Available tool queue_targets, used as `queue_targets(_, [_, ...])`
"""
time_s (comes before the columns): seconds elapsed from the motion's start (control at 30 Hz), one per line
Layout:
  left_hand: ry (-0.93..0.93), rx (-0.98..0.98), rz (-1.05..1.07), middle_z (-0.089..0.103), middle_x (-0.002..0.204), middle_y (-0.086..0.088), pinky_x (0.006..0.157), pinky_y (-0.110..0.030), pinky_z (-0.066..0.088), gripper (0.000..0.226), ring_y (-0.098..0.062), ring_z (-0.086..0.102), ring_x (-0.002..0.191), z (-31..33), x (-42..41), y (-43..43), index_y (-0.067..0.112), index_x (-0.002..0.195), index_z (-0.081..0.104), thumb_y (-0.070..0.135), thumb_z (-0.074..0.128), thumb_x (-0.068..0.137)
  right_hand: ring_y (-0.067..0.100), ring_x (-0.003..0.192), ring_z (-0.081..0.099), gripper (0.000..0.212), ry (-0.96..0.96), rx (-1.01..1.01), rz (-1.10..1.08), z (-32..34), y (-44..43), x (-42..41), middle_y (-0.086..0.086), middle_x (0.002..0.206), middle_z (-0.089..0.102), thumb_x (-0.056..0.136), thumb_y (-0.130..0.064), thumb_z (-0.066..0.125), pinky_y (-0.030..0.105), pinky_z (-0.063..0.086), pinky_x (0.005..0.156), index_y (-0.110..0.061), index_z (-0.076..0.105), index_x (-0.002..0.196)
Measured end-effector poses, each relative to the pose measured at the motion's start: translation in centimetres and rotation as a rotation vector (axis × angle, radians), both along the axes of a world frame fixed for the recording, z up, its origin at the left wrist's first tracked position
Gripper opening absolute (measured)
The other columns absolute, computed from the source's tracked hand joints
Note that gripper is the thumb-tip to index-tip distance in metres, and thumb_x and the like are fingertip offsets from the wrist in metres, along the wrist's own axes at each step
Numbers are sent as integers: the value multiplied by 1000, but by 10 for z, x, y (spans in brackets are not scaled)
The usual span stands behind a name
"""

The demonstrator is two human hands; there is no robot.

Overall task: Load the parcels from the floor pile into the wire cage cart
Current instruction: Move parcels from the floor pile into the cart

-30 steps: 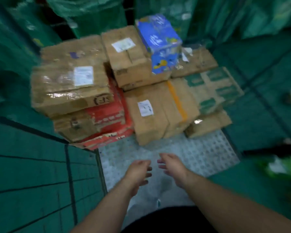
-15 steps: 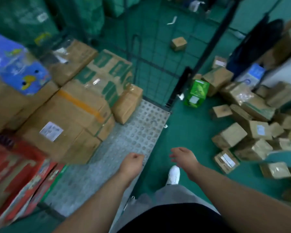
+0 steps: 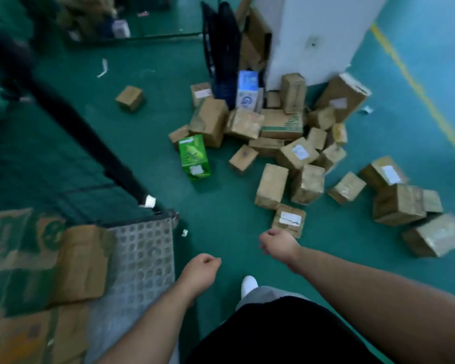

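A pile of several brown cardboard parcels point(image 3: 294, 153) lies on the green floor in front of me and to the right. A green box point(image 3: 193, 157) stands at its left edge, and a small labelled parcel point(image 3: 289, 220) lies nearest me. My right hand point(image 3: 279, 245) hangs just short of that parcel, fingers loosely curled and holding nothing. My left hand point(image 3: 199, 274) hangs lower, also loosely curled and holding nothing. The wire cage cart's studded metal floor point(image 3: 145, 261) is at the lower left, with brown parcels point(image 3: 79, 264) stacked on it.
The cart's black corner post point(image 3: 90, 137) slants across the left. A white pillar point(image 3: 318, 35) rises behind the pile, with a black wire frame point(image 3: 222, 53) leaning beside it. One lone box point(image 3: 129, 98) sits apart on the floor. My white shoe point(image 3: 248, 283) shows below.
The view has swung right, from the cart's stacked parcels to the floor pile. Both hands stayed low and holding nothing, and their fingers have curled in loosely.
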State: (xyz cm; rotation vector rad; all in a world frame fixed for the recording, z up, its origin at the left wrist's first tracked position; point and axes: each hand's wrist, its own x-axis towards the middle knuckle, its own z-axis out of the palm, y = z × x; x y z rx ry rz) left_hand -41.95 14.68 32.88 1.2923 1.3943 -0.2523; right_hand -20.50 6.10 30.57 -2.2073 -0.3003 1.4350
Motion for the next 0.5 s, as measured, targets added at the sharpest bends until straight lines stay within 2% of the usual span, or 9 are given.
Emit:
queue_targets(0.13, [-27, 12, -95, 72, 96, 0, 96, -40, 55, 22, -23, 69, 98, 2, 75, 35, 22, 92, 68, 40, 59, 97, 22, 84, 66, 17, -20, -19, -179, 2, 12, 76, 3, 94, 72, 100, -24, 50, 28, 46, 68, -18, 66, 99])
queue_targets(0.23, [-18, -14, -132, 72, 101, -3, 96, -40, 54, 21, -25, 69, 100, -2, 103, 54, 22, 96, 68, 40, 58, 99, 17, 85, 64, 18, -6, -29, -266, -2, 15, 104, 2, 98, 69, 102, -24, 50, 28, 47, 66, -18, 63, 112])
queue_targets(0.3, [18, -53, -147, 71, 103, -5, 87, -35, 53, 23, -26, 68, 96, -8, 112, 69, 19, 99, 67, 40, 57, 100, 15, 83, 63, 19, 9, -43, -322, -8, 15, 109, 4, 100, 68, 103, -23, 48, 27, 46, 65, -18, 63, 112])
queue_targets(0.37, [43, -88, -179, 71, 104, -7, 76, -32, 49, 27, -23, 64, 84, -16, 118, 86, 14, 101, 67, 39, 56, 100, 17, 86, 64, 21, 28, -54, -356, -12, 18, 107, 5, 102, 69, 101, -22, 47, 29, 47, 68, -17, 65, 109])
queue_targets(0.43, [63, -93, -208, 71, 99, -7, 72, -32, 46, 29, -21, 58, 75, -27, 125, 110, 11, 101, 67, 39, 56, 97, 21, 88, 66, 23, 37, -59, -377, -16, 25, 106, 4, 100, 71, 98, -24, 48, 30, 48, 71, -17, 67, 107])
queue_targets(0.5, [100, -72, -282, 68, 90, -5, 67, -30, 43, 29, -21, 55, 70, -33, 138, 136, 10, 101, 66, 36, 56, 98, 22, 82, 62, 26, 21, -48, -425, -17, 32, 105, 5, 95, 71, 92, -26, 49, 31, 46, 71, -15, 69, 104])
